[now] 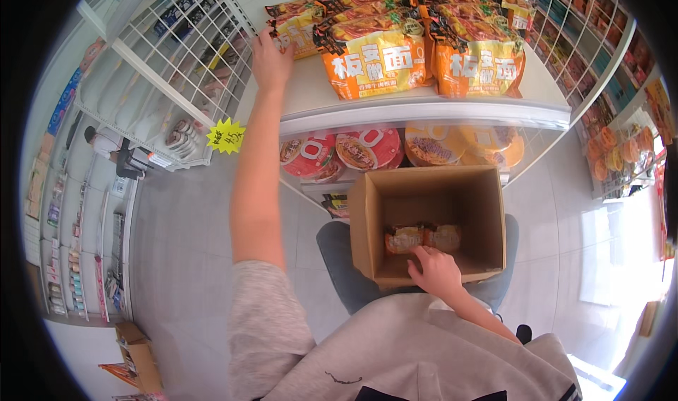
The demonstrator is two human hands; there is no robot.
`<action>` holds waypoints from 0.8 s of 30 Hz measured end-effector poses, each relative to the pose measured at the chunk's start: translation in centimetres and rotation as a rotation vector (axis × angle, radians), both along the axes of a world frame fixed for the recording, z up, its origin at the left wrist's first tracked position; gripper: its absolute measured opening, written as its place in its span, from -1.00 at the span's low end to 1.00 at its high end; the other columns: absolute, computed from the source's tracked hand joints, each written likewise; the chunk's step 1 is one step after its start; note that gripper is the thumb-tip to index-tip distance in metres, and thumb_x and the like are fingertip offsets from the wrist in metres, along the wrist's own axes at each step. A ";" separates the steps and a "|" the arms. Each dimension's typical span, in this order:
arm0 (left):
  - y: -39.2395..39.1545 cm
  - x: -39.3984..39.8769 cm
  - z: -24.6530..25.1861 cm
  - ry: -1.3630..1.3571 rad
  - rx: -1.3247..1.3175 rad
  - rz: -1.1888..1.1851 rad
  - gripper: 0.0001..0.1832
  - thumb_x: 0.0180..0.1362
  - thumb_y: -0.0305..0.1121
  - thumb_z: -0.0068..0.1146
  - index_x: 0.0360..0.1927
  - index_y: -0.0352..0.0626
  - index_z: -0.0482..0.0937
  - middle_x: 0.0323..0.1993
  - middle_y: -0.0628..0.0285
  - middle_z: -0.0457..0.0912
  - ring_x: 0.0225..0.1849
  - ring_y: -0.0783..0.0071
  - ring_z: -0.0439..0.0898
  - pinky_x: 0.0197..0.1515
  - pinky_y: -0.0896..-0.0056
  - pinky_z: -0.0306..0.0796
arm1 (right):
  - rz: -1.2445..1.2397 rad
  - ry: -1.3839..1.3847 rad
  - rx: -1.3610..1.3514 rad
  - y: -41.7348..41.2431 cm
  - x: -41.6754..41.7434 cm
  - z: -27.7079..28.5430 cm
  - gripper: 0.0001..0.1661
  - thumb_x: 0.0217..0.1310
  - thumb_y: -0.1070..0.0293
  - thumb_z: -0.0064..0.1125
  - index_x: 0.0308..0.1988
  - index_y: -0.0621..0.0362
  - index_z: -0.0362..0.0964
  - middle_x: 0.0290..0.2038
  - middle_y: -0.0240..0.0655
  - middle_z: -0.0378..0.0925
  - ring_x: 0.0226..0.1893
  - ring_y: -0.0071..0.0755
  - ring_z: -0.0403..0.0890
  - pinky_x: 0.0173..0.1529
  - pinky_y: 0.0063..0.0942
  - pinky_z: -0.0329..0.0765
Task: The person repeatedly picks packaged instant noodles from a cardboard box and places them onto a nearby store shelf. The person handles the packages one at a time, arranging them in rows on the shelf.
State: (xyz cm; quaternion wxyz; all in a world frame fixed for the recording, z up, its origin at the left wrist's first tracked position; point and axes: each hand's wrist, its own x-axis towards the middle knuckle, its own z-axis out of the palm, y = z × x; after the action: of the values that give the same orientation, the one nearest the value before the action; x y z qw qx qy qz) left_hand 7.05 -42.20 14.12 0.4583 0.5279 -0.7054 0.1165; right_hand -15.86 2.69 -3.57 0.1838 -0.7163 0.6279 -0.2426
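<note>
Orange and yellow packets of instant noodles [376, 62] stand in rows on a white shelf [296, 93]. My left hand [273, 59] touches the left end of a packet [299, 32] at the shelf's left side; whether its fingers grip it I cannot tell. On my lap rests an open cardboard box [363, 231] with two similar packets [405, 239] low inside. My right hand [437, 271] is over the box's near edge, fingers bent towards these packets; nothing shows in its grasp, though its fingertips are partly hidden.
Below the shelf's edge are red and yellow noodle bowls [368, 149]. White wire racks [190, 56] flank the shelf, with a yellow star-shaped price tag [226, 136] at the left. A person [108, 144] is farther off at the left. Another cardboard box [140, 356] lies at the lower left.
</note>
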 end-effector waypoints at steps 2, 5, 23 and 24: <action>0.0 1.7 0.4 0.066 -0.072 -0.119 -0.33 0.14 -0.27 0.43 0.27 -0.19 0.38 0.11 -0.06 0.52 0.07 0.04 0.61 0.08 0.11 0.51 | 0.015 -0.033 0.027 0.1 0.2 0.2 -0.74 0.19 0.30 0.25 -0.12 0.14 0.54 -0.38 -0.19 0.65 -0.37 -0.05 0.70 -0.32 -0.16 0.64; 4.9 0.6 2.3 0.390 -0.200 -0.294 -0.44 0.21 -0.43 0.30 0.27 -0.26 0.38 0.10 0.03 0.56 -0.01 0.27 0.64 0.04 0.22 0.51 | 0.000 -0.035 0.068 0.0 0.0 0.0 -0.74 0.21 0.30 0.23 -0.10 0.13 0.55 -0.40 -0.18 0.64 -0.40 -0.04 0.69 -0.31 -0.17 0.63; 39.0 -7.0 -18.2 -0.074 0.481 -0.622 -0.88 0.20 -0.38 0.28 -0.24 -0.16 0.61 -0.44 0.24 0.66 -0.36 0.23 0.65 -0.17 0.24 0.46 | 0.245 0.343 0.876 -17.7 -9.7 -10.3 -0.46 0.26 0.13 0.09 0.12 0.22 0.56 -0.02 0.07 0.67 0.01 0.14 0.68 0.13 -0.05 0.58; 39.2 -6.8 -18.2 -0.077 0.484 -0.608 -0.90 0.19 -0.42 0.28 -0.25 -0.17 0.63 -0.45 0.24 0.68 -0.38 0.23 0.66 -0.18 0.25 0.46 | 0.250 0.355 0.833 -18.8 -9.9 -12.4 -0.49 0.22 0.15 0.09 0.05 0.23 0.61 -0.03 0.06 0.68 0.00 0.14 0.69 0.12 -0.05 0.59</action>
State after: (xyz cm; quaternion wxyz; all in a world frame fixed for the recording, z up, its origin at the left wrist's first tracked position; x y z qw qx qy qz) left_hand 0.26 -3.03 -4.04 0.3072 0.3829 -0.8535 -0.1747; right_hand -25.78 -16.07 -16.00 0.3732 -0.6823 0.6023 0.1802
